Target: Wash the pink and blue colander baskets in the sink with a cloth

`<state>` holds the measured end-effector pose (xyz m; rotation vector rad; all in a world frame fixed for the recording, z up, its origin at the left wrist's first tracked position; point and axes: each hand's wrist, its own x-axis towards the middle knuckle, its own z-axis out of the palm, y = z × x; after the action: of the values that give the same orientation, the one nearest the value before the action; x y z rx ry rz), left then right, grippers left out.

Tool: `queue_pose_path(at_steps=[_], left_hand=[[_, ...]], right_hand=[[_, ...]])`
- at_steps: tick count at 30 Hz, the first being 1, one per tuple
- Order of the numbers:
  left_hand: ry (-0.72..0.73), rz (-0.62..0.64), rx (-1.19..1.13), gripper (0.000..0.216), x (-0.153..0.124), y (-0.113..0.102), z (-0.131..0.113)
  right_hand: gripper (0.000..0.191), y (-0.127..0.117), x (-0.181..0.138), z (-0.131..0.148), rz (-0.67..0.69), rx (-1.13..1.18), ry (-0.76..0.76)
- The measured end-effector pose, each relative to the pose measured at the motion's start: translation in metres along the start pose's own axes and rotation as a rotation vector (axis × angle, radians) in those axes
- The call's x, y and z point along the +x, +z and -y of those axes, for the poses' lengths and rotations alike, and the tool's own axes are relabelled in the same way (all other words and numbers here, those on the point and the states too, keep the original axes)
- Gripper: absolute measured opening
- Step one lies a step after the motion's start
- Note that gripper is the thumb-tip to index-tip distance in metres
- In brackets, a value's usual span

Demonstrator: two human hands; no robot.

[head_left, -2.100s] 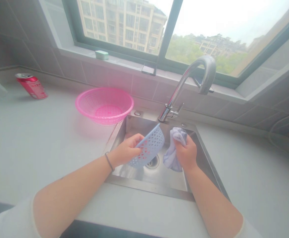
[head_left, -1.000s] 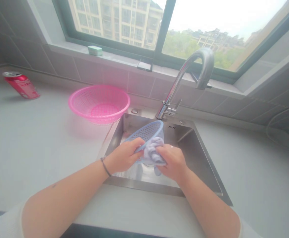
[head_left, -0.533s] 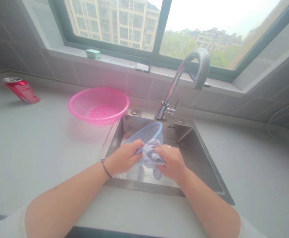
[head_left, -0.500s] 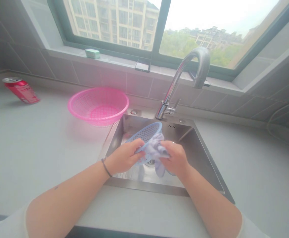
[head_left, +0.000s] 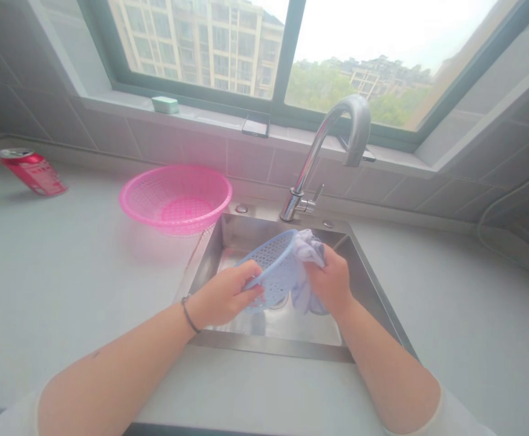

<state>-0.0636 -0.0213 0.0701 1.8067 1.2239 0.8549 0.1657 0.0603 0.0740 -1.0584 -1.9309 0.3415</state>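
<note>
Over the sink (head_left: 287,349), my left hand (head_left: 226,295) pinches the near rim of a light blue plastic basket (head_left: 276,284) full of small holes. The basket is tilted on its side, its mouth facing up and left. My right hand (head_left: 332,275) is closed around a bunched, pale striped cloth (head_left: 304,290), pressed against the outside of the basket near its far right rim. Part of the cloth hangs down over the basin. The fingertips of my right hand are hidden by the cloth.
A pink perforated basket (head_left: 131,200) stands left of the sink. Behind the basin rises a chrome tap (head_left: 312,157). A red can (head_left: 35,174) leans at the far left of the counter. On the sill lie a green sponge (head_left: 165,105) and a dark flat object (head_left: 255,126).
My right hand has moved the cloth right and toward the far rim of the blue basket. My left hand keeps its hold on the rim, and the view has shifted slightly.
</note>
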Motion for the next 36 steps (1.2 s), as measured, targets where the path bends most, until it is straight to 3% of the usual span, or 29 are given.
queue_pose_path(at_steps=[2, 5, 7, 12, 15, 18, 21, 24, 28, 31, 34, 36], left_hand=[[0.025, -0.005, 0.026, 0.010, 0.000, 0.001, 0.000], [0.036, -0.040, 0.084, 0.010, 0.002, 0.000, 0.004], [0.033, -0.047, 0.109, 0.011, 0.002, -0.001, 0.005], [0.046, -0.014, 0.052, 0.012, 0.001, -0.001, 0.006], [0.096, -0.087, -0.114, 0.011, 0.000, 0.000, 0.006], [0.117, -0.133, -0.400, 0.018, 0.000, -0.002, 0.006], [0.117, -0.114, -0.592, 0.023, -0.001, -0.006, 0.003], [0.116, -0.108, -0.641, 0.026, 0.002, -0.005, 0.003], [-0.081, -0.084, -0.653, 0.042, 0.014, 0.004, 0.012], [-0.180, -0.103, -0.520, 0.039, 0.021, 0.010, 0.018], [-0.110, -0.087, -0.425, 0.034, 0.021, 0.012, 0.018], [-0.045, -0.058, -0.394, 0.030, 0.019, 0.011, 0.015]], right_hand=[[0.014, 0.000, -0.002, 0.001, 0.001, 0.025, -0.001], [0.010, 0.005, -0.014, 0.010, 0.147, 0.089, -0.224], [0.010, 0.008, -0.017, 0.012, 0.192, 0.125, -0.209], [0.034, 0.002, 0.006, -0.014, -0.043, 0.175, 0.290], [0.046, 0.001, 0.018, -0.034, -0.143, 0.388, 0.677], [0.056, 0.006, 0.019, -0.045, -0.170, 0.548, 0.821], [0.059, 0.012, 0.016, -0.047, -0.188, 0.610, 0.834], [0.057, 0.015, 0.014, -0.046, -0.203, 0.662, 0.849], [0.054, 0.015, 0.016, -0.041, -0.216, 0.669, 0.848], [0.050, 0.013, 0.016, -0.033, -0.202, 0.646, 0.835], [0.039, 0.012, 0.006, -0.018, -0.162, 0.498, 0.651], [0.028, 0.012, -0.006, -0.005, -0.052, 0.327, 0.332]])
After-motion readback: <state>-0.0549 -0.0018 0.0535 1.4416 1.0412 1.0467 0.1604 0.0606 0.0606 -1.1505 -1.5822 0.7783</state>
